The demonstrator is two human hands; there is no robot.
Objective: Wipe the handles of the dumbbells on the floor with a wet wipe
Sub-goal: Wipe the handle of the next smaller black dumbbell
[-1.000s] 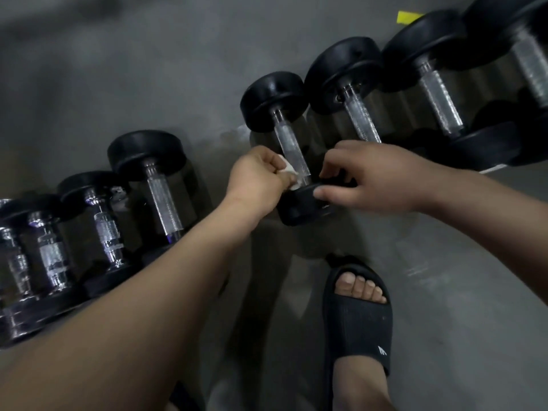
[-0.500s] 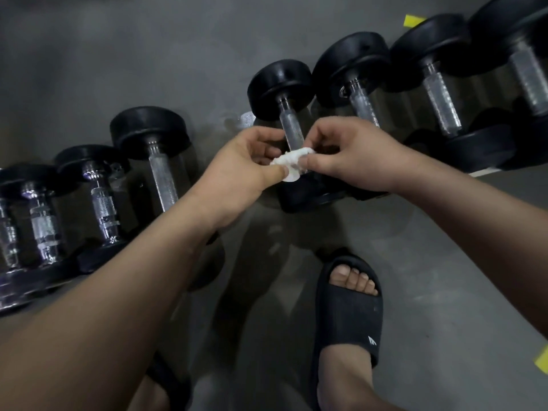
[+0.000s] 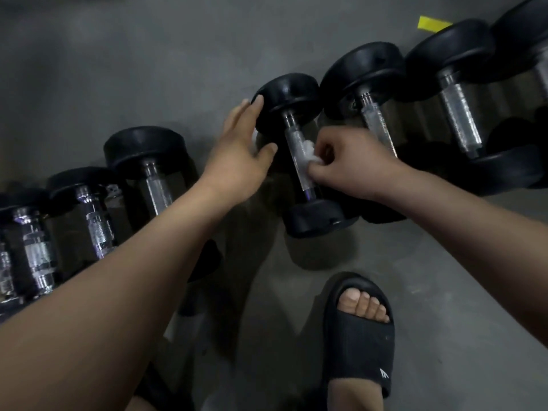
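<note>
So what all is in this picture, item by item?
dumbbells: about eight, black heads and silver handles, in a row across the floor; the end ones are cut off.
wet wipe: one, white, bunched against the handle of the middle dumbbell.
yellow marker: one, on the floor, top right.
floor: grey, bare concrete look.
slide sandal: one, black, bottom centre.
foot: one, in the sandal.
left hand: open, fingers against the middle dumbbell's far head.
right hand: pinches the wet wipe.
</note>
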